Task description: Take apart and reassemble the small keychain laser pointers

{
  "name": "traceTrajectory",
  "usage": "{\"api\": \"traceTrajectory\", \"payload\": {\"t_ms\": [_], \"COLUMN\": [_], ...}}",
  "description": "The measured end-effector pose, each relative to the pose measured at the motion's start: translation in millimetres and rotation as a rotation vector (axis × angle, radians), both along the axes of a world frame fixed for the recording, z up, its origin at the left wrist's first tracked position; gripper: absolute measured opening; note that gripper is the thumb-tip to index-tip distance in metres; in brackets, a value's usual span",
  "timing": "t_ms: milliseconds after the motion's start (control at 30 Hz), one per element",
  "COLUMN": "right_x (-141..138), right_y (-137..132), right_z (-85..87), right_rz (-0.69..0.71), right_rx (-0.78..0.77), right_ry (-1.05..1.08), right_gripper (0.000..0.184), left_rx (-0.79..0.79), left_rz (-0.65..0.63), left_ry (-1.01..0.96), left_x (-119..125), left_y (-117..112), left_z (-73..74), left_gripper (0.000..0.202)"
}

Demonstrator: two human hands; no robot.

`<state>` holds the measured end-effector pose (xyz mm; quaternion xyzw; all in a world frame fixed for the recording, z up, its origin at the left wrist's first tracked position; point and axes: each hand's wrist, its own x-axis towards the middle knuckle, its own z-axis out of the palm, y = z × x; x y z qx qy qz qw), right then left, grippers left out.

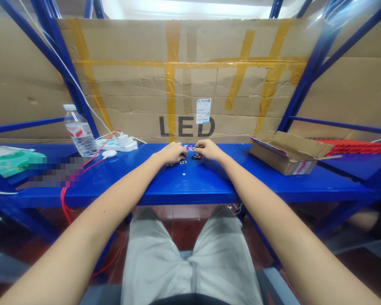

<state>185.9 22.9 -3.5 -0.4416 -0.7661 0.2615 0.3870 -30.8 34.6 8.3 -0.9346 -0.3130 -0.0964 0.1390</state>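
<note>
Both my arms reach forward over a blue metal shelf (209, 182). My left hand (173, 151) rests knuckles up with its fingers curled over some small dark parts (182, 161). My right hand (208, 149) is close beside it, fingers curled around a small item with a green tip (197, 147). Between the two hands lies a small multicoloured piece (188, 147). What exactly each hand grips is too small to make out. A tiny white dot (183, 173) lies on the shelf in front of the hands.
An open cardboard box (288, 154) stands at the right, red trays (352, 146) behind it. At the left are a water bottle (80, 131), a white power strip with charger (119, 143), red cable (65, 199) and a green packet (9, 161). Taped cardboard marked LED (187, 80) backs the shelf.
</note>
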Motion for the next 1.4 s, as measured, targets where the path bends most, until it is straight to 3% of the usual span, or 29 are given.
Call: {"api": "traceTrajectory", "payload": {"t_ms": [333,900,1133,1400], "right_x": [0,1,1,-16], "right_y": [0,3,-1,-8], "right_z": [-0.7,-2.7,1.1,-3.0], "right_rz": [-0.002,-0.015,-0.050,0.057], "right_rx": [0.002,-0.001,0.161,0.199], "right_ry": [-0.025,-0.050,-0.160,-0.154], "right_gripper": [0.017,0.015,0.011,0.013], "left_rx": [-0.017,-0.153,-0.207,-0.034], "left_rz": [0.020,0.097,0.115,0.152], "left_ry": [-0.062,-0.053,-0.042,-0.091], "left_x": [-4,-11,-12,-16], "left_y": [2,-12,-17,-12], "left_z": [-0.4,16.0,19.5,20.8], "left_gripper": [0.022,0.022,0.024,0.020]}}
